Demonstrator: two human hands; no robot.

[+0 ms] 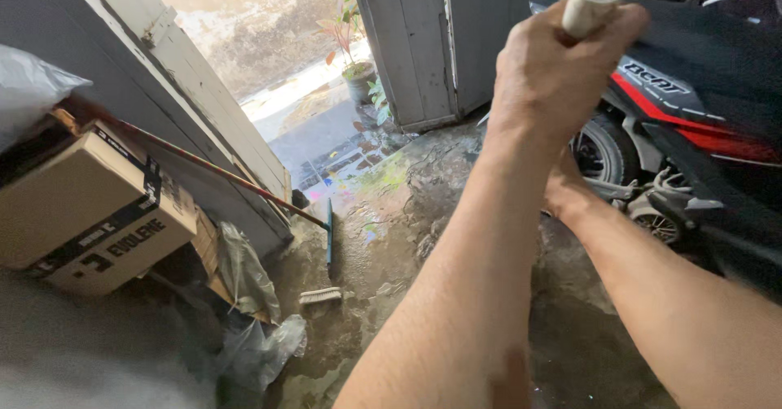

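A: What did the person hold?

B: A pale pipe [597, 2], a hollow tube with its open end up. The left hand [554, 75] was wrapped shut around it just below that end. The right hand [564, 191] sat lower, behind the left forearm, so it could not be told whether it gripped the pipe or not.

A: Where was the pipe against the scooter [692, 124]?

B: In front of the scooter, raised above its rear wheel, held close to upright.

A: How would it handle?

B: Judging by its look, stiff and light, a plastic tube. The floor [391, 238] was wet, so the pipe might have been slick. A closed fist near the top with a second hold lower down seemed the sound way to take it.

A: Counts?

B: One pipe, two hands, one scooter. Left of the scooter, across the wet floor, one squeegee [329, 231] with a long reddish handle leaned toward the wall, one scrub brush [320, 296] lay on the floor just below it, and one cardboard box [90, 213] stood farther left. One potted plant [357, 73] stood beyond the doorway, behind the scooter's side of the room.
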